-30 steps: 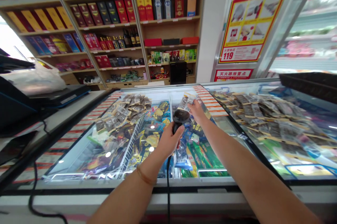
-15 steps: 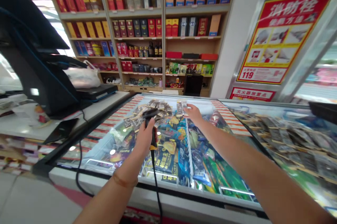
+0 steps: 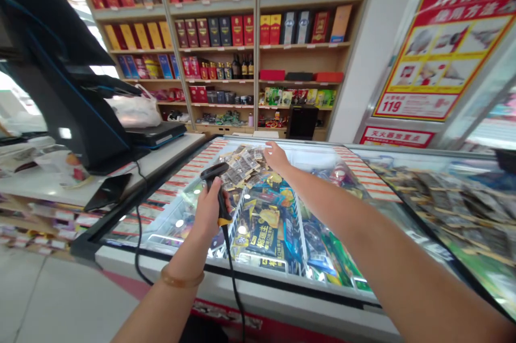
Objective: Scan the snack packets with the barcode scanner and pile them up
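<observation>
My left hand [image 3: 212, 203] is wrapped around the handle of a black barcode scanner [image 3: 215, 171] with a yellow-tipped base. Its cord hangs down over the counter's front edge. The scanner's head is just in front of a pile of small clear-and-brown snack packets [image 3: 237, 168] on the glass top. My right hand [image 3: 277, 157] reaches to the right edge of this pile, fingers closed at a small packet [image 3: 258, 154]; the fingers partly cover the grip.
Bagged goods lie in wire baskets under the glass top [image 3: 165, 214]. To the left stand a checkout screen [image 3: 52, 63], a white plastic bag [image 3: 135, 109] on a scale, and a dark phone [image 3: 108, 192]. More packets [image 3: 451, 198] lie at right. Shelves of boxes stand behind.
My right hand has moved left with a packet, from beside the pile to its edge. My left hand has drawn the scanner left and back, away from over the packets. The view has shifted slightly.
</observation>
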Motion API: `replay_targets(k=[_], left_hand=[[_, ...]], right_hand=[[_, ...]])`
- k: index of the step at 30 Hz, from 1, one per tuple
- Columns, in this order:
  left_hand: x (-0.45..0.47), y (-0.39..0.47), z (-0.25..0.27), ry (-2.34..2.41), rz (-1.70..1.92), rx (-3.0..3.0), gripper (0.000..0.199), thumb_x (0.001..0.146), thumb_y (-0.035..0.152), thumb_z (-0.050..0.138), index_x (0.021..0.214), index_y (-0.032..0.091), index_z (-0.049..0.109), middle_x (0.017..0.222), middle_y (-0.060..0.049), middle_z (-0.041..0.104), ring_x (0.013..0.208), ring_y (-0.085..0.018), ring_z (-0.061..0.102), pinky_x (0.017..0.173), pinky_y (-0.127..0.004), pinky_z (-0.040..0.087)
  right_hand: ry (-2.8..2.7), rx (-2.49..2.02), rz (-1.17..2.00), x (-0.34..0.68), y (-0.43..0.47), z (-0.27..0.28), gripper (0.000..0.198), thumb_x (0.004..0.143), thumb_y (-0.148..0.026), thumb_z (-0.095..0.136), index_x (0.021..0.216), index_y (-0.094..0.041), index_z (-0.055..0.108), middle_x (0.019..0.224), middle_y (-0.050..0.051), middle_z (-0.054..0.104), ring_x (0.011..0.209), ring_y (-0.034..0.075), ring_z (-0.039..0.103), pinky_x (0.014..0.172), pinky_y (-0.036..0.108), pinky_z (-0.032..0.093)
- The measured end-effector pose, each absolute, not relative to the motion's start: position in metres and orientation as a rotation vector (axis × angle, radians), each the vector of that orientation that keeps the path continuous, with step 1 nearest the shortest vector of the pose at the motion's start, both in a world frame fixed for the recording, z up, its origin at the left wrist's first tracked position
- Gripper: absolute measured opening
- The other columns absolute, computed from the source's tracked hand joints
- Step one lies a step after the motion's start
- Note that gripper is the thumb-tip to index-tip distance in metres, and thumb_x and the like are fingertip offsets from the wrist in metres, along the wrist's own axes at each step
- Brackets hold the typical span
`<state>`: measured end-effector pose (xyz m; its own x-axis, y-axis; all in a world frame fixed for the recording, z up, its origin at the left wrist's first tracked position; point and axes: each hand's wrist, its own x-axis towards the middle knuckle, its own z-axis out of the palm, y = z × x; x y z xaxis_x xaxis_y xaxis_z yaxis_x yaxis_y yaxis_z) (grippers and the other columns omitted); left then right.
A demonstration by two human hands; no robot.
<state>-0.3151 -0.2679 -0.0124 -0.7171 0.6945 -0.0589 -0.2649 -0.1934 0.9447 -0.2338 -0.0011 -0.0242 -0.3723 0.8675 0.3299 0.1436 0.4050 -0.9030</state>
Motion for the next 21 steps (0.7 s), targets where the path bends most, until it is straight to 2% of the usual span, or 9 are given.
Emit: replay_targets(k=[5, 10, 13, 17, 21], left_hand=[[-0.265, -0.237, -0.016, 1.369, 1.794, 0.564, 0.052, 0.071, 0.064, 0.074, 0.089, 0.02, 0.053, 0.057, 0.006, 0.056, 0.038, -0.009, 0.048, 0.037, -0.02, 0.038], [-0.2, -0.202, -0.01, 1.311, 1.645, 0.706, 0.051, 0.073, 0.064, 0.073, 0.09, 0.021, 0.052, 0.056, 0.006, 0.055, 0.038, -0.009, 0.048, 0.037, -0.021, 0.037], [-0.165, -0.183, -0.008, 1.251, 1.584, 0.801, 0.053, 0.071, 0.066, 0.074, 0.088, 0.022, 0.05, 0.056, 0.006, 0.055, 0.038, -0.01, 0.048, 0.037, -0.022, 0.038], [-0.138, -0.165, -0.019, 1.197, 1.556, 0.902, 0.052, 0.072, 0.067, 0.074, 0.085, 0.023, 0.049, 0.057, 0.007, 0.056, 0.039, -0.009, 0.049, 0.038, -0.021, 0.039], [-0.138, -0.16, -0.039, 1.239, 1.471, 1.015, 0.052, 0.071, 0.067, 0.074, 0.084, 0.022, 0.051, 0.057, 0.006, 0.057, 0.038, -0.009, 0.048, 0.036, -0.021, 0.039]], right_hand=[[-1.828, -0.966, 0.778, -0.139, 0.009, -0.036, 0.035, 0.082, -0.016, 0.06, 0.115, -0.025, 0.066, 0.123, 0.007, 0.072, 0.12, 0.025, 0.066, 0.107, 0.044, 0.051], [-1.824, -1.22, 0.482, -0.005, 0.031, -0.047, 0.038, 0.085, -0.013, 0.055, 0.119, -0.023, 0.067, 0.127, 0.009, 0.071, 0.11, 0.024, 0.069, 0.106, 0.043, 0.05], [-1.792, -1.465, 0.259, 0.081, 0.043, -0.045, 0.039, 0.087, -0.014, 0.054, 0.123, -0.017, 0.066, 0.127, 0.015, 0.069, 0.118, 0.028, 0.065, 0.107, 0.044, 0.048], [-1.716, -1.851, 0.0, 0.172, 0.05, -0.028, 0.042, 0.093, -0.026, 0.058, 0.132, -0.011, 0.061, 0.132, 0.024, 0.063, 0.124, 0.034, 0.06, 0.106, 0.047, 0.045], [-1.627, -2.133, -0.108, 0.221, 0.058, -0.013, 0.064, 0.092, -0.046, 0.066, 0.138, -0.004, 0.055, 0.135, 0.034, 0.057, 0.13, 0.041, 0.055, 0.106, 0.053, 0.037]])
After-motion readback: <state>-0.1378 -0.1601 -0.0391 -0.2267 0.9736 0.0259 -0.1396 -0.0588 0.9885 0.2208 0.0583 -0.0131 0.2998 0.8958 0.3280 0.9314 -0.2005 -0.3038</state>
